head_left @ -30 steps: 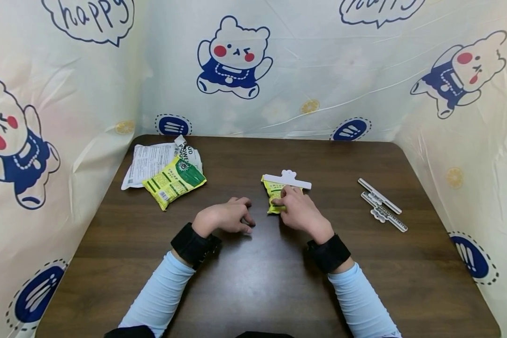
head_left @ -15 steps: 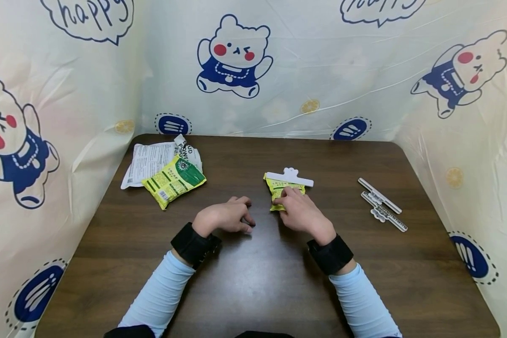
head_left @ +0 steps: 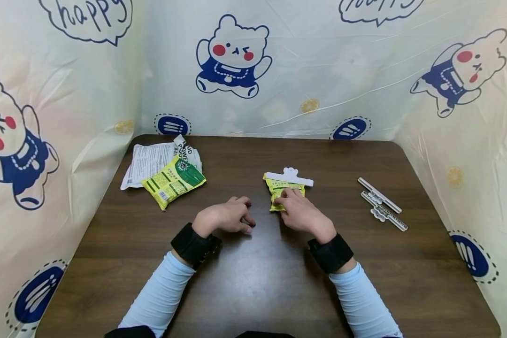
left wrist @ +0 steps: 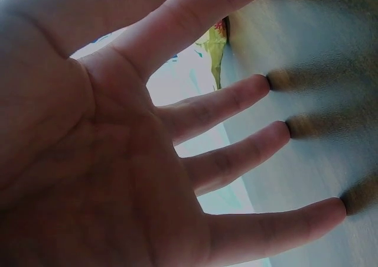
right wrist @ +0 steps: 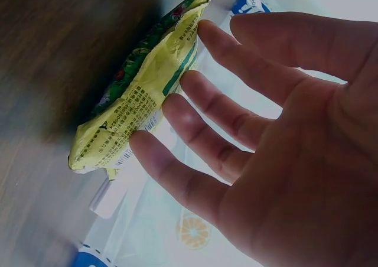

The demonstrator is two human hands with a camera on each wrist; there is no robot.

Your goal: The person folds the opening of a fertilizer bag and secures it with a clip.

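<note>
My left hand [head_left: 226, 217] rests its spread fingertips on the tabletop and holds nothing; the left wrist view shows its palm [left wrist: 124, 166] and fairly straight fingers. My right hand [head_left: 302, 212] touches a small yellow-green snack packet [head_left: 275, 188] with its fingertips. Extended fingers [right wrist: 189, 116] lie along the packet's printed yellow side [right wrist: 142, 95] in the right wrist view, without wrapping round it. Across the packet's far end sits a white bag clip [head_left: 289, 177] with a scalloped tab. Part of the packet is hidden beneath the right hand.
At the back left, another green and yellow packet [head_left: 174, 182] overlaps a white printed pouch [head_left: 152, 162]. Two more clips, one a plain white bar [head_left: 379, 195] and one scalloped clip [head_left: 384, 212], lie on the right of the brown table [head_left: 253, 291]. Patterned sheeting [head_left: 312, 61] encloses the back and sides.
The clipped packet has shifted slightly right and away from me, with my right hand on it, then stayed put. My left hand has kept its place.
</note>
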